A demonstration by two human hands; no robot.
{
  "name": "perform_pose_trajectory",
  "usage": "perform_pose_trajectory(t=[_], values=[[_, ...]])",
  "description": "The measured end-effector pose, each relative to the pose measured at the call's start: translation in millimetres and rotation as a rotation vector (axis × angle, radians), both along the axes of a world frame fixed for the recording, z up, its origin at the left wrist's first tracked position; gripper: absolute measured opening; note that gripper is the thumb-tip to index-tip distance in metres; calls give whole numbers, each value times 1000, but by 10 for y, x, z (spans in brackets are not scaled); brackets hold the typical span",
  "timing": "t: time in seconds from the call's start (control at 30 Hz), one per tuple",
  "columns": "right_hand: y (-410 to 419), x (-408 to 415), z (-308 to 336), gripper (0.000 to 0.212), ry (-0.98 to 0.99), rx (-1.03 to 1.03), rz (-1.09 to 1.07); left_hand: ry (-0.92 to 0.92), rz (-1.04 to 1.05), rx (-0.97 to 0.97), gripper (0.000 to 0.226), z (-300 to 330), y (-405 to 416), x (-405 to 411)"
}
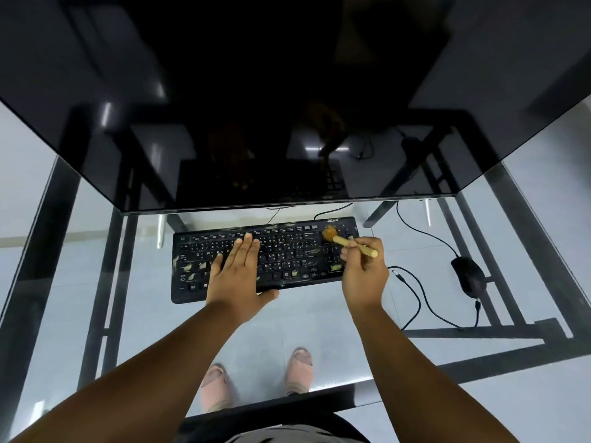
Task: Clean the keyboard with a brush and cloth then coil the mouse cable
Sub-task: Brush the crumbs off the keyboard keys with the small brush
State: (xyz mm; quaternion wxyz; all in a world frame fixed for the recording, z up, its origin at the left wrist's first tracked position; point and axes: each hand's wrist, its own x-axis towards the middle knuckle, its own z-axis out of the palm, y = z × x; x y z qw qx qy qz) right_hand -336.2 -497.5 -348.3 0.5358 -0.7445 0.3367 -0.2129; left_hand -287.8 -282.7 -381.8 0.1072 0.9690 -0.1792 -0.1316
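Keyboard (265,260) lies lengthwise across a glass desk (319,330), crumbs mostly at its left end. Left hand (236,276) presses flat on the middle keys. Right hand (363,270) pinches a brush (345,241), bristles touching the far-right keys.

Monitor (256,107) overhanging the far edge of the keyboard (287,251), bare glass counter (144,298) left of it, mouse (468,276) and looping cable (415,292) crowding the right.

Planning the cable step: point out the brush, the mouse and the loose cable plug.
brush (343,242), head view, on the wooden handle near the bristles.
mouse (469,275), head view, middle of its black back.
cable plug (397,274), head view, on the free connector tip.
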Motion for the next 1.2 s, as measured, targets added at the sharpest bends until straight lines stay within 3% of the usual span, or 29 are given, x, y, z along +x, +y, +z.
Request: perform_pose_trajectory(t=[0.1, 0.17, 0.23, 0.33, 0.47, 0.63, 0.73, 0.9, 1.0, 1.1, 1.2], values=[[-97, -37, 11, 12, 36, -15, 76, 1, -7, -7, 105, -9, -106, 5], [-183, -44, 15, 10, 68, -124, -40, 3, -11, -3, 106, -18, -166, 3], [-266, -48, 16, 9, 27, -69, -72, 3, -19, -1, 106, -27, -228, -6], [-277, -56, 42, 7, 28, -14, 66, 4, -30, 3, 105, -36, -281, -8], [-372, -100, 34, 12, 58, -135, -71, 14, -22, 11, 105, -37, -342, -17], [-396, -168, 37, 17, 66, -33, 139, 8, -25, 53, 104, -33, -358, -17], [-447, -207, 46, 14, 65, -123, -24, 7, -21, 74, 103, -33, -378, -26], [-454, -262, 45, 21, 72, -5, 116, 4, -10, 89, 103, -35, -388, -28], [-504, -296, 37, 14, 88, -73, -34, 8, -5, 104, 104, -35, -407, -38], [-492, -310, 56, 15, 46, -19, 44, 11, -3, 106, 104, -31, -405, -44], [-516, -328, 38, 14, 104, -129, -27, 9, 4, 102, 104, -27, -411, -39]])
